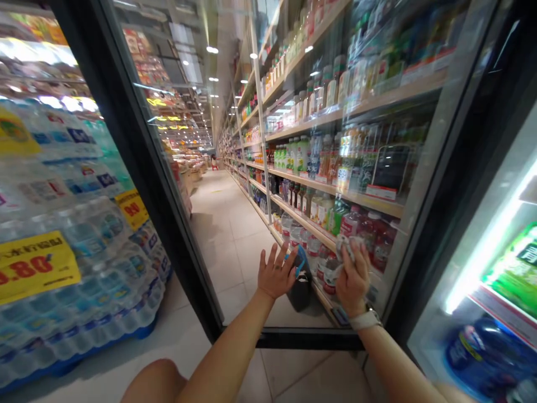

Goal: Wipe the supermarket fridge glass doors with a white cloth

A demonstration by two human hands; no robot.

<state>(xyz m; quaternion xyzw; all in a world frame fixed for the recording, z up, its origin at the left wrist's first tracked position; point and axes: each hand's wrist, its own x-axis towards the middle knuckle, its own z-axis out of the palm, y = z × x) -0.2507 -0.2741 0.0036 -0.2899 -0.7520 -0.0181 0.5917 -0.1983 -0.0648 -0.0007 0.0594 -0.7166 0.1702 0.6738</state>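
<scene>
A glass door with a black frame (145,173) stands in front of me. My left hand (274,273) is raised at the lower part of the pane, fingers spread and nothing in it; it appears to rest flat on the glass. To its right, my right hand (353,277) presses a crumpled greyish-white cloth (342,245) at the pane, with part of the cloth hidden under the fingers. A pale band with a watch is on the right wrist. Through the glass, a dark bin-like container (299,294) with a blue item (300,258) shows just past my left hand.
Bottle-filled shelves (310,179) run along the right behind the pane. Wrapped water packs with a yellow price sign (37,266) are stacked at left. At right, a lit cooler holds a blue bottle (486,355) and green packages (514,268). A tiled aisle (212,207) stretches away.
</scene>
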